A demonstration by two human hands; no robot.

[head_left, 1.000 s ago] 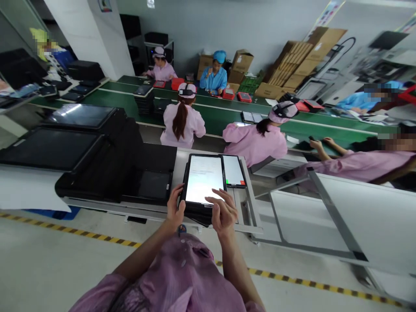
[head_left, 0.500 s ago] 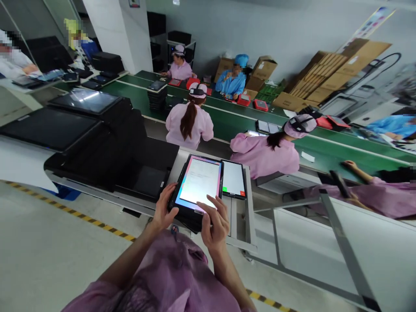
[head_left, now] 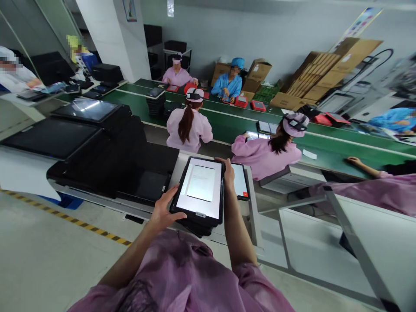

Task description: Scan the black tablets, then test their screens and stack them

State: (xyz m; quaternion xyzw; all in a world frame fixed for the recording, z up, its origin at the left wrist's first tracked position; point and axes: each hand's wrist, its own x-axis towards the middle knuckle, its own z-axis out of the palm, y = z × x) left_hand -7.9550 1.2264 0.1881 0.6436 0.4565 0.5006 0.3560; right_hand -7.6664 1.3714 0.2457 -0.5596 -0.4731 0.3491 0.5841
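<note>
A tablet [head_left: 199,186] in a dark case, its screen lit mostly white with a pale window in the middle, lies in front of me on top of other dark tablets [head_left: 195,227]. Its lower left corner is gripped by my left hand [head_left: 165,210], with the thumb over the front edge. My right hand [head_left: 229,174] is at the upper right edge, fingers curled around the far corner. Partly behind my right hand is a second tablet [head_left: 241,182] with a white screen and a red patch at its lower right.
Large black tablet stacks [head_left: 97,147] fill the left of the cart. Beyond it, co-workers in pink sit at a green conveyor bench [head_left: 221,123], with a person in blue opposite. A white panel with a metal frame [head_left: 334,216] stands at the right. Cardboard boxes [head_left: 321,78] lean behind.
My right hand has gone from the lower part of the screen to the tablet's upper right edge. The screen's coloured border has turned white. My left hand stays at the lower left.
</note>
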